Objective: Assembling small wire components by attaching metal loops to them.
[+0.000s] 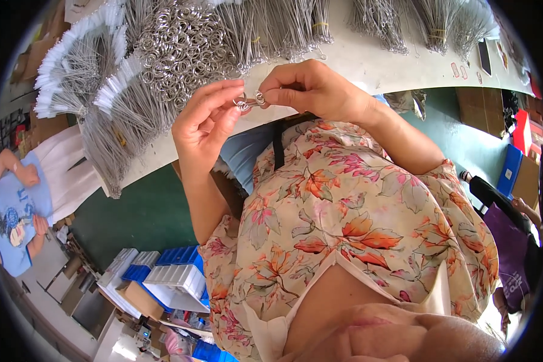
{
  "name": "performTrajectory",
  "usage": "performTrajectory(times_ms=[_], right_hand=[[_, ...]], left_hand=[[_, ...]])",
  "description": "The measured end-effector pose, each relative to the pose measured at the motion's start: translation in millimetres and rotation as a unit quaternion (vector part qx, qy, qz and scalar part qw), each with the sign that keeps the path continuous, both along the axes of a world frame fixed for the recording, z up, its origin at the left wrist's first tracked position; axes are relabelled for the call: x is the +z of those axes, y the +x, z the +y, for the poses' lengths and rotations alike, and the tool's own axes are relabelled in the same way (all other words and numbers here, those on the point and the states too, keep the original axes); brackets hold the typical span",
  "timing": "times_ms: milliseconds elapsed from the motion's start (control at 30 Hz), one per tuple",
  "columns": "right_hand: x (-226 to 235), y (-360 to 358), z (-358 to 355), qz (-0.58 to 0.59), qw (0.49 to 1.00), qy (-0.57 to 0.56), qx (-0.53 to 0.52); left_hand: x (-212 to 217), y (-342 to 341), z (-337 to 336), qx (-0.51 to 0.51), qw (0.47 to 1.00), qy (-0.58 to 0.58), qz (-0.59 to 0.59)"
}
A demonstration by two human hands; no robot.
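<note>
In front of me, at the table's near edge, my left hand (204, 120) is closed in a pinch on a few small shiny metal rings (242, 106). My right hand (320, 90) is closed too, with thumb and forefinger pinching another small metal ring (259, 97) close beside them. Whether these rings are linked is too small to tell. Just beyond my left hand lies a large heap of loose split rings (184, 51). Bundles of thin wire stems (271, 36) with looped ends lie beyond my hands.
More wire bundles with white brush-like ends (72, 66) cover the left of the white table (368, 72). A dark flat phone-like object (484, 57) lies at the right. A person in a blue shirt (15, 217) is at the left, another in purple (505, 241) at the right. Blue and white bins (175, 277) stand behind.
</note>
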State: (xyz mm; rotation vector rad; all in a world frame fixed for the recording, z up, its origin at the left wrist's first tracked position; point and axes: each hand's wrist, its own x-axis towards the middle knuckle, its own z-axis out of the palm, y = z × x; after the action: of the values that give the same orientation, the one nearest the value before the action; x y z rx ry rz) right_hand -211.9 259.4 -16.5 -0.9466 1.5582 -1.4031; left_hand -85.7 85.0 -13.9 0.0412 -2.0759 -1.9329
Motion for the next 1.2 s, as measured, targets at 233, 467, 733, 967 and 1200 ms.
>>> performTrajectory(times_ms=[233, 467, 733, 967, 1200], right_hand=[[1.3, -1.0, 0.6, -0.073, 0.997, -0.001, -0.001], [-4.4, -1.1, -1.5, -0.079, 0.995, -0.061, -0.029], [31.6, -0.3, -9.2, -0.152, 0.978, -0.11, -0.086], [38.7, -1.9, -18.0, -0.097, 0.982, -0.129, -0.101], [41.7, -18.9, -17.3, -0.074, 0.99, -0.118, -0.014]], left_hand=[[5.5, -5.4, -5.9, -0.031, 0.999, -0.025, 0.008], [6.0, -9.1, 2.8, 0.004, 0.999, -0.045, 0.029], [25.7, -15.3, 26.8, 0.128, 0.982, -0.069, 0.123], [32.8, -20.1, 23.2, 0.132, 0.977, -0.105, 0.134], [38.6, -20.2, 17.1, 0.096, 0.98, -0.102, 0.143]])
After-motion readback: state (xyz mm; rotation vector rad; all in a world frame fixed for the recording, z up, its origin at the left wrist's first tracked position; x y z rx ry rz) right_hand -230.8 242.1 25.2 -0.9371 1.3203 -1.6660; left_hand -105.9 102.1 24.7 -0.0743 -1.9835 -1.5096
